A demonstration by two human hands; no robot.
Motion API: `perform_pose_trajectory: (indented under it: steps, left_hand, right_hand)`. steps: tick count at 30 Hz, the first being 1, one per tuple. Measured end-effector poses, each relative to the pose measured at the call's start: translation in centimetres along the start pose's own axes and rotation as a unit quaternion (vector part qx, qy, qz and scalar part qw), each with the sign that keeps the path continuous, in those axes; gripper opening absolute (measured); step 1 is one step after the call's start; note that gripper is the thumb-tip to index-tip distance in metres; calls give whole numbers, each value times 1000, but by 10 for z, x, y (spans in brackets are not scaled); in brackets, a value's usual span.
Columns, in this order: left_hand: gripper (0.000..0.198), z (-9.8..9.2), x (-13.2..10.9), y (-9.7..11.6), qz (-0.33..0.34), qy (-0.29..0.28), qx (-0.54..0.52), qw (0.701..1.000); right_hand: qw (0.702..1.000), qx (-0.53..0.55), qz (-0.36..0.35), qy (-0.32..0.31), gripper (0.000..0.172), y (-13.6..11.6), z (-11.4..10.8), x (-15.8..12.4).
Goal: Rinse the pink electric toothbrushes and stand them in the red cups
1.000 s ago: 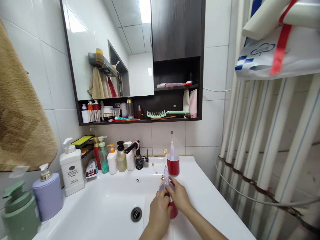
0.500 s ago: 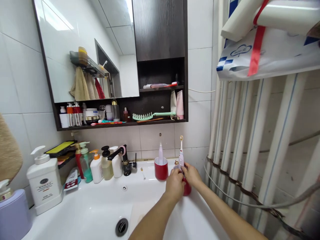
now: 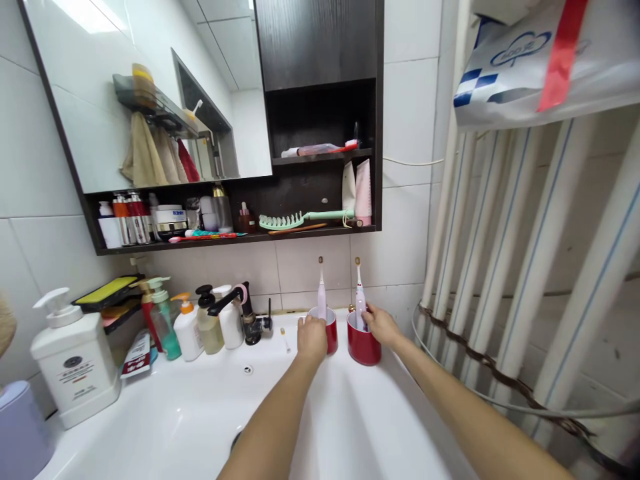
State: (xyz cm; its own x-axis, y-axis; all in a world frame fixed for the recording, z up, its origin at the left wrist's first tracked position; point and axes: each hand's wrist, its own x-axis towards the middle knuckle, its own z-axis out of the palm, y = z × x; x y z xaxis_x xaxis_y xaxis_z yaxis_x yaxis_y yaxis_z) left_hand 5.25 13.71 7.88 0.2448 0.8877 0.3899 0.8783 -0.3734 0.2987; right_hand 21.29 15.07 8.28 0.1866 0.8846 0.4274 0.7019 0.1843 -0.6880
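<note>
Two red cups with white insides stand side by side on the sink's back ledge. The left red cup [image 3: 332,333] has an electric toothbrush [image 3: 322,297] upright in it. My left hand [image 3: 312,339] is closed around the left side of this cup, hiding part of it. Another pale electric toothbrush [image 3: 360,297], leaning slightly left, stands in the right red cup [image 3: 363,347]. At that cup's right rim, my right hand [image 3: 383,324] has its fingers closed, close against the toothbrush handle. A small loose brush head [image 3: 285,340] lies left of the cups.
The black faucet [image 3: 250,317] rises left of the cups. Several pump bottles line the ledge, including a large white bottle [image 3: 75,360]. Overhead hangs a dark cabinet shelf [image 3: 320,237] with a green hairbrush [image 3: 285,220]. White pipes [image 3: 520,267] run along the right.
My left hand has left the right cup and moved left onto the left cup. The right cup now shows more fully, and its toothbrush leans left. The whole view has shifted slightly.
</note>
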Motion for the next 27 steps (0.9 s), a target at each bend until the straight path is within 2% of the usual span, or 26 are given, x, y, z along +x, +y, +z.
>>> perform_pose_trajectory:
  steps: [2, 4, 8, 11, 13, 15, 18, 21, 23, 25, 27]
  left_hand:
    - [22, -5, -10, -8, -1, -15, 5, 1000]
    - [22, -7, -28, -11, 5, -25, 5, 1000]
    - [22, -8, -79, -14, 1, -45, 5, 999]
    - [26, -9, -114, -19, -22, -65, 6, 998]
    - [27, -10, -130, -25, -40, -73, 5, 997]
    - [28, -11, -141, -30, -56, -74, 1, 996]
    - [28, -11, -150, -38, -73, -68, -13, 995]
    - [26, -12, -154, -43, -77, -54, -40, 995]
    - [25, -16, -156, -46, -74, -45, -59, 995]
    - [26, -21, -156, -44, -72, 2, -123, 990]
    - [24, -27, -152, -38, -81, 62, -256, 961]
  right_hand:
    - [999, 6, -2, 49, 36, -12, -3, -9]
    - [997, 28, -15, 70, 40, -27, 0, -22]
    - [996, 89, -21, -7, 40, -53, 35, -58]
    - [990, 118, -11, -78, 26, -63, 70, -86]
    - [986, 132, -6, -98, 18, -69, 86, -101]
    - [984, 147, -4, -97, 17, -75, 92, -110]
    - [983, 168, -10, -79, 22, -89, 84, -113]
    - [976, 213, -13, -39, 32, -100, 63, -109]
    - [961, 275, -2, -18, 36, -103, 49, -108]
    - [944, 329, 15, -27, 37, -102, 40, -111]
    - [929, 362, 28, -72, 34, -100, 36, -120]
